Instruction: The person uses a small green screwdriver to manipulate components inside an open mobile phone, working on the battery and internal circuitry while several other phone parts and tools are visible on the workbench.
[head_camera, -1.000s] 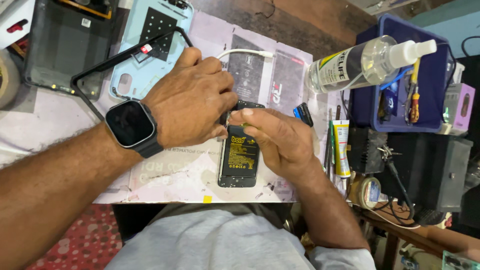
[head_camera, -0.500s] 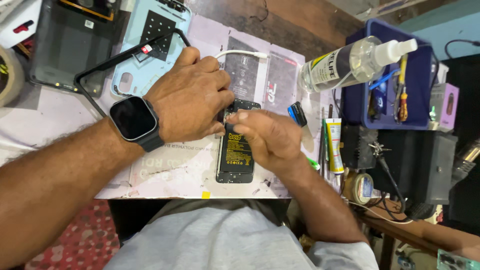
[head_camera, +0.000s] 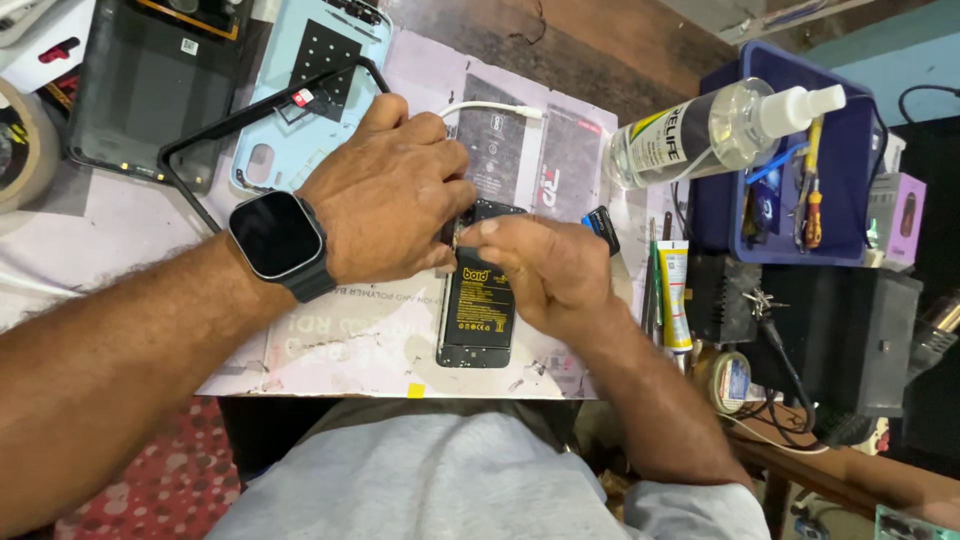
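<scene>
An opened phone (head_camera: 476, 320) at frame centre was steadied by the left hand (head_camera: 385, 205) while the right hand (head_camera: 545, 270), fingers pinched shut at its top edge, was best kept light and level.

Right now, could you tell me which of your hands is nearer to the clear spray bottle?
Right. The right hand rests on the opened phone, below-left of the spray bottle; the left hand lies farther left, beyond it.

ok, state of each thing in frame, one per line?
phone: back off, battery exposed, flat on mat
left hand: pressing on phone's top end
right hand: pinching at phone's top end
spray bottle: lying tilted on blue tray
light-blue back cover: detached, lying flat
</scene>
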